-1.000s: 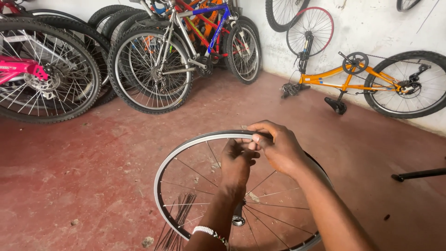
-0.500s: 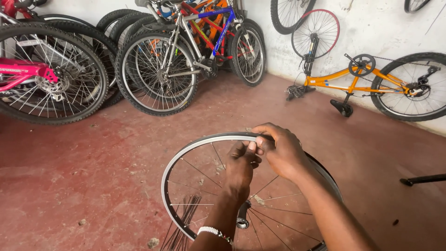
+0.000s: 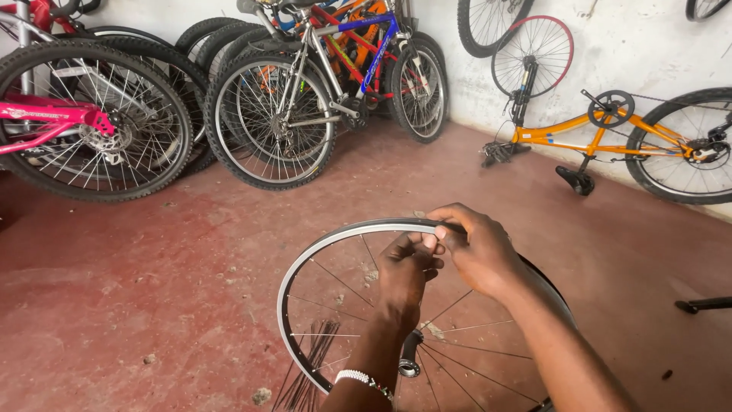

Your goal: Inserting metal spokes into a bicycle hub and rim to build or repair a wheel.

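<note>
Down at the bottom middle of the view, a bare silver bicycle wheel rim [image 3: 320, 246] stands upright on a dark red floor [image 3: 152, 267], and both of the person's hands meet at its top edge. Every place below is given from this rim. The left hand [image 3: 404, 271] reaches up from inside the rim, among the spokes, with its fingertips pinched together just under the top edge; what it pinches is too small to make out. The right hand [image 3: 476, 248] curls over the top edge from the far side, its grip closed around the rim itself, and the two hands touch. A beaded bracelet [image 3: 364, 379] circles the left wrist. The hub [image 3: 409, 357] sits at the rim's middle, below the hands, with thin spokes running out to the edge. A loose bundle of dark spokes [image 3: 309, 370] leans at the rim's lower left. Beyond the rim to the upper left, several bicycles stand parked, among them a pink one [image 3: 53, 118] and a blue and red one [image 3: 358, 46]. To the upper right, an orange bicycle [image 3: 579, 136] lies by a white wall [image 3: 640, 46].
</note>
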